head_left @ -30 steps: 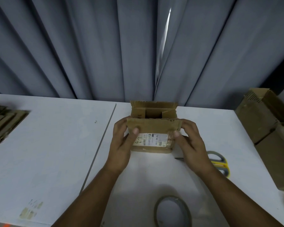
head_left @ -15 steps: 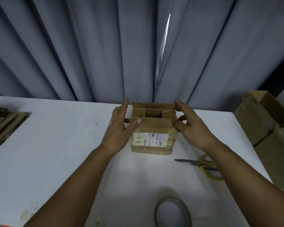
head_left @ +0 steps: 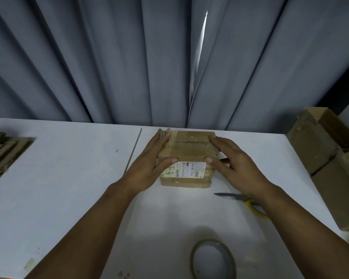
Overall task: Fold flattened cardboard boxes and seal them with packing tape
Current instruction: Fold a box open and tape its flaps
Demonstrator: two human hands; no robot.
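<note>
1. Cardboard box (head_left: 186,152): small, brown, upright on white table (head_left: 69,178), ctr-rear, near the curtain. Top flaps lie down flat, seam btwn them visible across the top. Glossy tape strips on top and sides.
2. Label (head_left: 187,170): white, printed w/ barcodes plus handwritten marks, on box front face toward the person.
3. Left hand (head_left: 149,168): fingers straight, laid along box's left side up to the rear corner; thumb pressed on front top edge. Flat press, not curled round.
4. Right hand (head_left: 236,168): fingers straight, spread over box's right top edge and side; thumb tip on front top edge, opp. the left thumb. Also a flat press.
5. Scissors (head_left: 248,200): yellow handles, blades pointing left, flat on table just front-right of box, partly under right forearm.
6. Tape roll (head_left: 213,260): lying flat, near edge of table, front of box, well apart from it.
7. Flattened cardboard stack (head_left: 2,154): far left of table.
8. Larger cardboard boxes (head_left: 326,158): brown, grouped at far right.
9. Curtain (head_left: 169,57): grey, pleated, backdrop behind table; narrow bright slit right of ctr.
</note>
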